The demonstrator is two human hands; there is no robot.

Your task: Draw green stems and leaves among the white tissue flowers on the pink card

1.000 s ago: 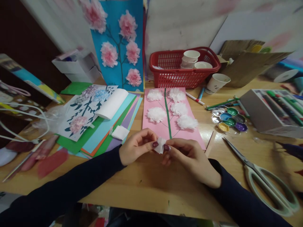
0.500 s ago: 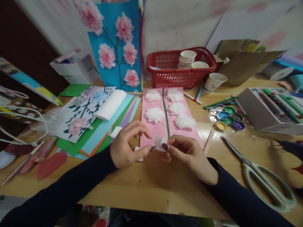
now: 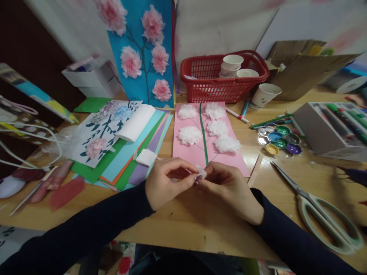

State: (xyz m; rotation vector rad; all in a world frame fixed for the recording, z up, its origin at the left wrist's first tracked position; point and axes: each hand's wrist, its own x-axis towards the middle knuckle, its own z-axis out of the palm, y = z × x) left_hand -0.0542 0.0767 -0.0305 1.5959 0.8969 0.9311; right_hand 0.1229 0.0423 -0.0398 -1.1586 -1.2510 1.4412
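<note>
Left hand point(image 3: 168, 180) moved inward. It and my right hand point(image 3: 233, 191) pinch the white paper point(image 3: 202, 171) — probably because it is small.

Count one left hand point(image 3: 170, 182) and one right hand point(image 3: 231, 191), with one tissue point(image 3: 201, 172) between. Count one pink card point(image 3: 182, 152) bearing five white flowers point(image 3: 190, 135), and one blue card point(image 3: 136, 91) showing five pink flowers point(image 3: 131, 62). See one white sheet point(image 3: 79, 144) with three flower heads point(image 3: 96, 148), one roll point(image 3: 137, 123), and one white pad point(image 3: 146, 157) on coloured sheets point(image 3: 114, 160) too overlapped to number. Find one basket point(image 3: 213, 91) containing one cup stack point(image 3: 233, 61) of uncertain number plus one single cup point(image 3: 246, 72); outside, one outer cup point(image 3: 263, 96). Add one pair of scissors point(image 3: 308, 196), one palette point(image 3: 278, 139), one box point(image 3: 318, 133) of markers point(image 3: 345, 116) too blurred to number.
</note>
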